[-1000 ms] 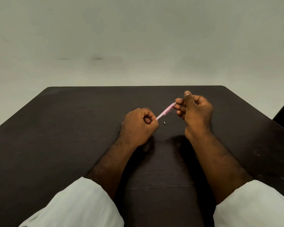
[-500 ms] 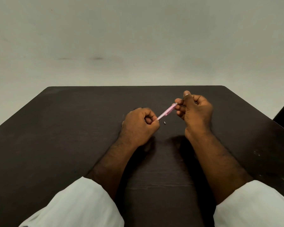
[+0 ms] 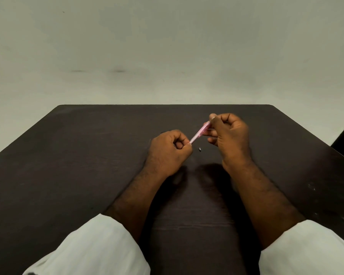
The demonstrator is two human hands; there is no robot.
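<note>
Both hands are over the far middle part of a dark brown table [image 3: 83, 155], and they hold one thin pink pen [image 3: 200, 132] between them. The pen is in the air, a little above the table, and it is tilted: its lower, pale end points toward the person and to the left, and its upper end goes away and to the right.

The left hand [image 3: 168, 153] is curled almost like a fist. Its thumb and first finger pinch the lower tip of the pen. The right hand [image 3: 231, 135] stands higher and farther, with its fingers bent around the upper end of the pen, and its thumb [image 3: 213, 116] is pressed on top of it. The right hand is slightly blurred, so I cannot tell exactly how much of the pen is inside it. The two hands do not touch each other; only the visible part of the pen joins them.

On the table, just under the pen and between the hands, lies a very small dark piece [image 3: 200, 149]. It may be a part of the pen, but it is too small to tell.

Both forearms are bare and reach over the table. White sleeves, the left one [image 3: 91, 249] and the right one [image 3: 310, 249], are rolled up near the bottom edge. Behind the table there is a plain pale wall [image 3: 167, 46].
</note>
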